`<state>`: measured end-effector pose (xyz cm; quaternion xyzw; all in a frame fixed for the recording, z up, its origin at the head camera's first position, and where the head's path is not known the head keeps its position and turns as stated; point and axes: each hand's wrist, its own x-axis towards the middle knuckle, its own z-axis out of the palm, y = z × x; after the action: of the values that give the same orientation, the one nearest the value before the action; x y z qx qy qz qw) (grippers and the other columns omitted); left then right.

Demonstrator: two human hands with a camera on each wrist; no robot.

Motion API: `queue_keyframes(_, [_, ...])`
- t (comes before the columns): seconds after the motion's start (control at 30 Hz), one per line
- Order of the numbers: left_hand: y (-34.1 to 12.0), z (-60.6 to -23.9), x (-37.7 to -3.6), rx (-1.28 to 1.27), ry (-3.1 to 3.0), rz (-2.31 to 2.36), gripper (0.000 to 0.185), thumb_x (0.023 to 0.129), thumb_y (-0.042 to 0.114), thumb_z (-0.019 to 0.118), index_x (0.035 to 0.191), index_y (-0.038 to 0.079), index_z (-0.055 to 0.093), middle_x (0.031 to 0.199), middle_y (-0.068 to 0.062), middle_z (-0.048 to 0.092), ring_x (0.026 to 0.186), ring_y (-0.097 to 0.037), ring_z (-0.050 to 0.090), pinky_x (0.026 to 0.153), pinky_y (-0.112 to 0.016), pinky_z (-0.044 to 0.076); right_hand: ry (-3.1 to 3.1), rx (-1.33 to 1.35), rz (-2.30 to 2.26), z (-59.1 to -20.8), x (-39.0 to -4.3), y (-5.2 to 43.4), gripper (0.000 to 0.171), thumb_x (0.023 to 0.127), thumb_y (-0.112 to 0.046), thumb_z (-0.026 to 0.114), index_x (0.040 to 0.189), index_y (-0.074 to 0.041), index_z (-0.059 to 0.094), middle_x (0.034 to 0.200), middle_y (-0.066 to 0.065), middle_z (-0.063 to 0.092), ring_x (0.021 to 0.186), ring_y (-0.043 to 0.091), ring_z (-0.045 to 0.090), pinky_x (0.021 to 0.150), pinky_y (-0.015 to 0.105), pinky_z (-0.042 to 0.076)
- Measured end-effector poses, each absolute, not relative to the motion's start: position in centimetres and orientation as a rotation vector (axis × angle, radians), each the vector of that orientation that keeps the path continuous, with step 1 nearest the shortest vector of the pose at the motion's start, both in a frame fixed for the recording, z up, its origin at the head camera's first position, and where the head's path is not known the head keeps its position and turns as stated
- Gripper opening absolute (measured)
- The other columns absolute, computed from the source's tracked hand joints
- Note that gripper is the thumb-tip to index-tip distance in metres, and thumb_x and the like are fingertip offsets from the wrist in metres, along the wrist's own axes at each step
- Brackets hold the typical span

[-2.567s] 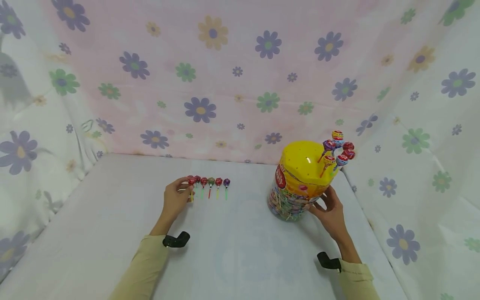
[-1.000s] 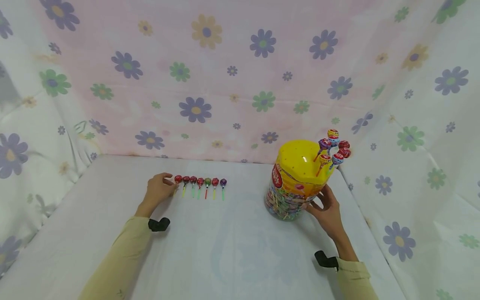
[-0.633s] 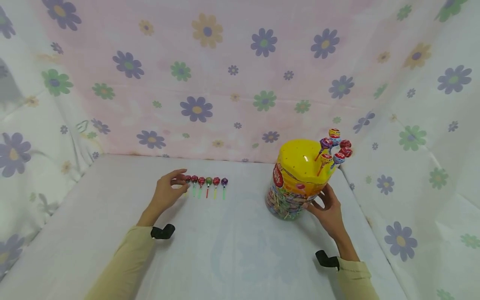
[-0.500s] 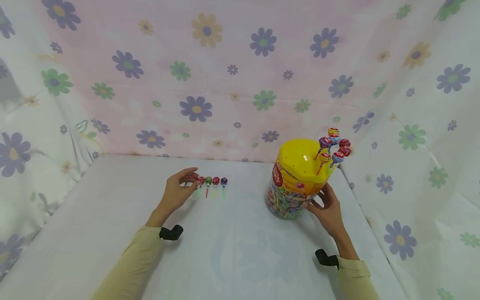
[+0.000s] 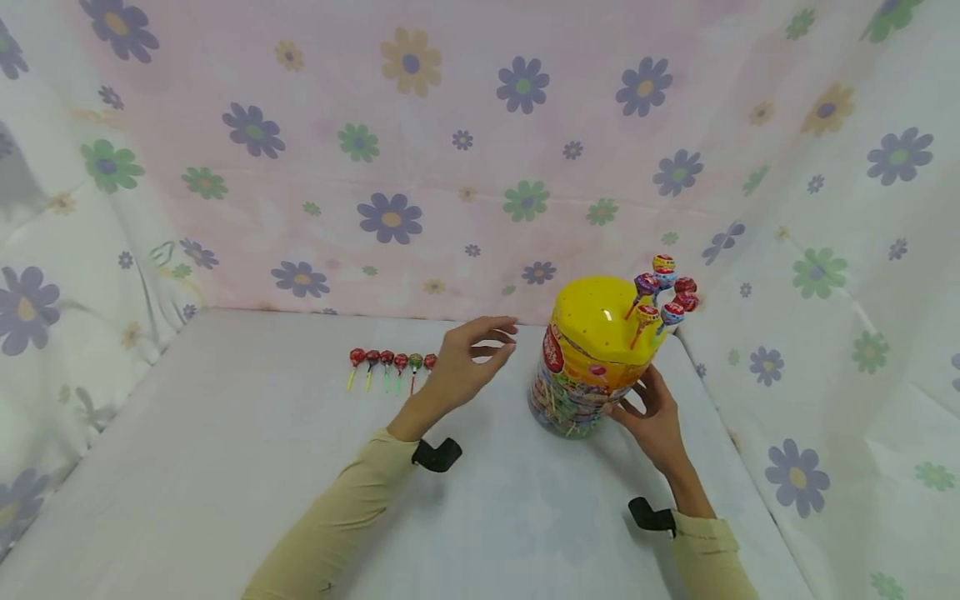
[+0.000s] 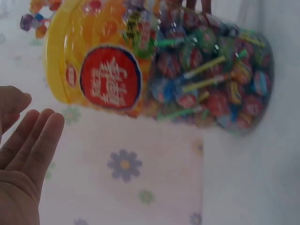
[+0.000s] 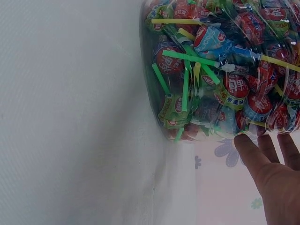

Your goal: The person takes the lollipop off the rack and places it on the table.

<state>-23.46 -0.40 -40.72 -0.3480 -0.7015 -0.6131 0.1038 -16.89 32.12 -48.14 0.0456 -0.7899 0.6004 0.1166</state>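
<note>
My right hand (image 5: 654, 425) holds the side of a large clear jar of lollipops (image 5: 573, 400), thumb in front and fingers farther back. In the right wrist view, fingertips (image 7: 246, 143) meet the clear wall. Several lollipops (image 5: 647, 283) stand upright by their sticks at the right side of the yellow lid (image 5: 600, 317). To the left of the jar, my left hand (image 5: 468, 362) hovers over the table with nothing in it, fingers (image 6: 44, 140) loosely extended. A row of wrapped lollipops (image 5: 386, 358) lies behind it, its right end hidden by that hand.
A white cloth covers the table (image 5: 510, 517). Behind and at both sides hangs a flowered curtain (image 5: 465, 192). Small holes dot the lid's top around the standing lollipops. Black wrist cameras (image 5: 437, 455) stick out from both sleeves.
My left hand first set a lollipop at the row's left end and let go. It then swept right, past the row, towards the jar. The right hand stayed on the jar.
</note>
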Motion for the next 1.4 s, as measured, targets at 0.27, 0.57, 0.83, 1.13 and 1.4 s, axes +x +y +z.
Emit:
queue_keyframes(0.27, [5.4,-37.0,-22.0,-1.17,-2.028,-1.901,0.036,0.096,0.0,0.066,0.132,-0.004,0.062,0.124,-0.018,0.069,0.112,-0.028,0.069,0.091,-0.027,0.059,-2.3,0.145,1.763,-48.0,-16.9,32.1,0.087,0.091,0.001,0.074,0.161,-0.02,0.027,0.157,0.009,0.039,0.133,0.012,0.047,0.102,0.02,0.048])
queue_keyframes(0.57, [9.3,-34.3,-20.9,-1.112,-2.096,-2.143,0.04,0.1,0.006,0.064,0.139,-0.002,0.057,0.132,-0.016,0.065,0.123,-0.022,0.065,0.101,-0.023,0.052,-2.3,0.144,1.76,-47.9,-17.0,32.0,0.087,0.091,-0.001,0.074,0.161,-0.022,0.027,0.157,0.009,0.039,0.132,0.007,0.048,0.102,0.02,0.048])
queue_keyframes(0.83, [11.3,-33.7,-20.7,-1.142,-2.056,-2.112,0.04,0.1,0.005,0.064,0.138,-0.003,0.058,0.129,-0.017,0.067,0.12,-0.02,0.066,0.101,-0.019,0.05,-2.303,0.16,1.744,-48.1,-17.1,32.1,0.089,0.09,0.0,0.075,0.161,-0.022,0.027,0.158,0.01,0.039,0.135,0.011,0.048,0.101,0.022,0.049])
queue_keyframes(1.13, [12.8,-33.9,-20.4,-1.105,-1.975,-2.046,0.038,0.095,-0.002,0.067,0.133,-0.003,0.061,0.125,-0.017,0.069,0.114,-0.02,0.069,0.098,-0.017,0.052,-2.297,0.162,1.743,-48.1,-17.1,32.1,0.088,0.09,0.0,0.074,0.161,-0.023,0.028,0.158,0.011,0.039,0.131,0.002,0.049,0.101,0.023,0.049])
queue_keyframes(1.4, [13.7,-33.5,-20.4,-1.103,-1.748,-2.091,0.033,0.097,0.001,0.066,0.129,-0.002,0.062,0.12,-0.018,0.068,0.108,-0.02,0.069,0.094,-0.023,0.057,-2.313,0.142,1.726,-48.2,-17.0,32.2,0.087,0.091,-0.003,0.075,0.161,-0.024,0.028,0.158,0.01,0.039,0.138,0.016,0.047,0.102,0.022,0.048])
